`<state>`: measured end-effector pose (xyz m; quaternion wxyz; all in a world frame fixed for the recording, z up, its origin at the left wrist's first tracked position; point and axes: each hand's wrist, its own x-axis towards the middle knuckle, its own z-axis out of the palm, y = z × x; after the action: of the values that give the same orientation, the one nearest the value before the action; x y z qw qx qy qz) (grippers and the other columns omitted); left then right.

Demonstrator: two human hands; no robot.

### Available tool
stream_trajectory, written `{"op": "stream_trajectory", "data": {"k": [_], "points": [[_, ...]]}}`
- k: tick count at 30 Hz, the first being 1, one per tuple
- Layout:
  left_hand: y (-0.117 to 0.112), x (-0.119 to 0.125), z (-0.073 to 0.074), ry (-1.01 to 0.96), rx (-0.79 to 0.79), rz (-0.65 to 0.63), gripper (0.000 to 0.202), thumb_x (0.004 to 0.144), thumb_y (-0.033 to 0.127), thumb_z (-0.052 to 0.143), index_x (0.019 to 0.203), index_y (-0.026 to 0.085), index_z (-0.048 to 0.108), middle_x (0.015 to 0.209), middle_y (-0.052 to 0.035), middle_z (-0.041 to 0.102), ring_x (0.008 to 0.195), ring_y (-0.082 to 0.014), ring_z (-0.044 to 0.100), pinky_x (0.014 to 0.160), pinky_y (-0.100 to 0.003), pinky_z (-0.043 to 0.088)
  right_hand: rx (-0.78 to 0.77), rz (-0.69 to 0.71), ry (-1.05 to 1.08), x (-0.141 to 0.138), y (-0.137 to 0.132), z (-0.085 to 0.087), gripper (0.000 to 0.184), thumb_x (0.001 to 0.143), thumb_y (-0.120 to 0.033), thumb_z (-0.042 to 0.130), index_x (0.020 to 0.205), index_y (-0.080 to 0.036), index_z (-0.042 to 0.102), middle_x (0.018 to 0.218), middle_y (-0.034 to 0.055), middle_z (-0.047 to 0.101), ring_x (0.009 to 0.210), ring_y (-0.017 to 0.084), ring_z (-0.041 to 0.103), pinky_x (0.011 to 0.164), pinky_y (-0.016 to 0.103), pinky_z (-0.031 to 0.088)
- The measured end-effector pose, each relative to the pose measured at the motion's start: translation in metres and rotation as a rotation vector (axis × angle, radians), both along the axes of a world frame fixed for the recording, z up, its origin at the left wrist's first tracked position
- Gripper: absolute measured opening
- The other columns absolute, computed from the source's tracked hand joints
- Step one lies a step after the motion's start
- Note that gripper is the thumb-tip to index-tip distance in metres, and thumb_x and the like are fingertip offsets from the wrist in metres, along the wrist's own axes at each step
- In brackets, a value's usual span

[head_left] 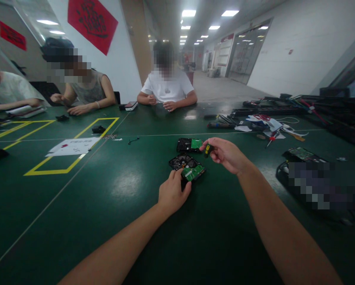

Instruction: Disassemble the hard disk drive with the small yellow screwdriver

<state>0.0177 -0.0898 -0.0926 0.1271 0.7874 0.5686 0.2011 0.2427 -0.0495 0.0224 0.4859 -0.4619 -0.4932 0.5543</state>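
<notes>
My left hand (174, 191) is closed on the near edge of a hard drive (194, 172), whose green circuit board faces up. Above the table, my right hand (224, 152) grips a short black-and-yellow screwdriver (207, 150); its tip does not show clearly. Just behind the held drive lies a second hard drive (185, 145), black with a green board on its right part. The fingertips of my right hand are close to that drive's right edge, and I cannot tell whether they touch.
Cables and tools, including a red-handled screwdriver (272, 138), lie at the back right. A partly blurred dark object (319, 186) sits at the right. Yellow tape (46, 171) and a paper sheet (73, 146) are on the left. Several people sit across the green table (106, 221).
</notes>
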Motion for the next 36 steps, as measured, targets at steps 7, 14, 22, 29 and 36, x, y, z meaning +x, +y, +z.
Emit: {"op": "stream_trajectory", "data": {"k": [7,14,22,29,36], "points": [[-0.001,0.000,0.001,0.000,-0.011,-0.002,0.055,0.101,0.048,0.053,0.149,0.023,0.043,0.132,-0.0094,0.060,0.108,-0.0230,0.068,0.079,-0.031,0.052,-0.009,-0.001,-0.024,0.000,-0.001,0.001,0.025,0.089,-0.036,0.067,0.104,-0.018,0.074,0.096,0.0090,0.072,0.052,0.006,0.043,0.039,0.019,0.023],[-0.001,0.000,0.002,0.001,-0.001,0.000,0.055,0.101,0.047,0.054,0.149,0.023,0.043,0.133,-0.0102,0.060,0.109,-0.0239,0.068,0.080,-0.032,0.053,-0.035,-0.034,-0.005,-0.001,-0.004,0.003,0.027,0.079,-0.040,0.079,0.088,-0.017,0.067,0.090,0.0064,0.067,0.051,0.007,0.048,0.038,0.021,0.023],[-0.001,0.000,0.002,0.000,-0.001,-0.002,0.054,0.100,0.047,0.055,0.147,0.023,0.045,0.128,-0.0081,0.062,0.105,-0.0225,0.068,0.076,-0.032,0.052,0.159,-0.199,-0.302,-0.002,0.000,0.000,0.021,0.088,-0.040,0.071,0.083,-0.020,0.066,0.059,-0.0049,0.048,0.048,0.008,0.039,0.042,0.021,0.024],[-0.001,0.001,0.001,-0.001,0.007,-0.001,0.054,0.100,0.047,0.055,0.148,0.023,0.044,0.127,-0.0073,0.062,0.103,-0.0221,0.068,0.075,-0.032,0.052,0.118,-0.115,-0.290,-0.004,0.003,-0.009,0.030,0.088,-0.048,0.074,0.081,-0.020,0.064,0.058,-0.0026,0.055,0.047,0.010,0.047,0.040,0.023,0.033],[-0.001,0.000,0.002,0.006,-0.006,0.000,0.055,0.100,0.047,0.055,0.149,0.023,0.044,0.131,-0.0094,0.061,0.106,-0.0234,0.068,0.077,-0.032,0.052,0.088,-0.068,-0.173,-0.004,0.002,-0.006,0.032,0.093,-0.050,0.068,0.091,-0.019,0.073,0.100,0.0090,0.076,0.049,0.007,0.052,0.037,0.021,0.032]]}}
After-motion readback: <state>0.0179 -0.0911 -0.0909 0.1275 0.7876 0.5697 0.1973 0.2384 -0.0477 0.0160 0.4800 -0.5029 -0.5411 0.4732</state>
